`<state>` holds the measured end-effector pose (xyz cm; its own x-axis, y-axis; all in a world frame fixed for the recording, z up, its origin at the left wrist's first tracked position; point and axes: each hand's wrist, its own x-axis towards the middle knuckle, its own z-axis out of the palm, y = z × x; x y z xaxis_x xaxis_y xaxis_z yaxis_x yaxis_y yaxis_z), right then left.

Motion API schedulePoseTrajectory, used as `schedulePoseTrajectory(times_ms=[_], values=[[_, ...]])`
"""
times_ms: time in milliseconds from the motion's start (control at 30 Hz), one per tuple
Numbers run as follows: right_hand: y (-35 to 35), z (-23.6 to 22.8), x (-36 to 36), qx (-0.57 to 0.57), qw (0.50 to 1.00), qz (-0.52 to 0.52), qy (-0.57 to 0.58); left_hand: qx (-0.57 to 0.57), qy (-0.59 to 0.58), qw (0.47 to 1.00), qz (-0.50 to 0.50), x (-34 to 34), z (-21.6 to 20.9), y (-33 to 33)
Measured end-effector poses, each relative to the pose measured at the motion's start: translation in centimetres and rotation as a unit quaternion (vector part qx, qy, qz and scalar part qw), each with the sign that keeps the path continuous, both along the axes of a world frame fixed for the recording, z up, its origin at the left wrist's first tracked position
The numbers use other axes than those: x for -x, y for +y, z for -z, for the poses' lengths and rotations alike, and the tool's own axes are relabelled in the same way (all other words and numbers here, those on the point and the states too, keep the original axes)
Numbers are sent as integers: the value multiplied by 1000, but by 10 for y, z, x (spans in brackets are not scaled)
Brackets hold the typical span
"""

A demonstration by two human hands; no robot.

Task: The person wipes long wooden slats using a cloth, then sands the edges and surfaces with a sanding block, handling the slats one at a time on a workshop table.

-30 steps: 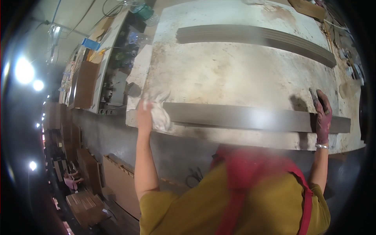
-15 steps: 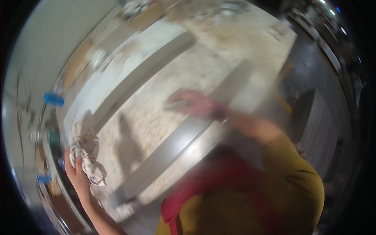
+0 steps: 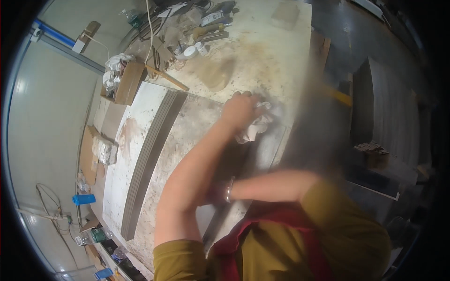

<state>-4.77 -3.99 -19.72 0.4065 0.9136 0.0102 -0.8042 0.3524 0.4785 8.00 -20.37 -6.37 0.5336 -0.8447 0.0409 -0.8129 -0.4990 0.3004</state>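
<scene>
My left hand (image 3: 241, 111) is closed on a crumpled white cloth with dark specks (image 3: 255, 129). It presses the cloth at the far end of a long grey strip (image 3: 266, 152) that lies along the table's near right edge. My left forearm crosses over the middle of the strip. My right hand (image 3: 214, 193) is beneath that forearm, close to the near part of the strip. Its fingers are hidden and dim, so what they hold does not show. A bangle circles my right wrist.
A stack of long grey-edged boards (image 3: 152, 136) lies left on the stained table (image 3: 276, 56). Beyond it are a cardboard box with white cloths (image 3: 129, 84), a wooden stick (image 3: 166, 77), small jars and tools. Large stacked panels (image 3: 389, 117) stand at the right.
My left hand has carried the cloth from the table's left side over to the strip's far end. The right hand has drawn back under the left forearm. The view has turned.
</scene>
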Motion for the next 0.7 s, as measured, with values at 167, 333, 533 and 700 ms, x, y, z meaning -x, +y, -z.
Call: schedulePoseTrajectory(times_ms=[167, 333, 533, 700], values=[[-70, -82, 8, 64, 989, -8, 133, 48, 141, 973, -177, -49, 9, -12], [-83, -104, 5, 371, 793, 175, -450, 36, 185, 942, -279, -82, -3, 72], [-92, -130, -7, 549, 369, 212, -720, 190, 175, 905, -338, -19, -61, 229], [-142, -143, -24, 603, 430, 228, -632, 41, 137, 918, -371, 147, -63, 262]])
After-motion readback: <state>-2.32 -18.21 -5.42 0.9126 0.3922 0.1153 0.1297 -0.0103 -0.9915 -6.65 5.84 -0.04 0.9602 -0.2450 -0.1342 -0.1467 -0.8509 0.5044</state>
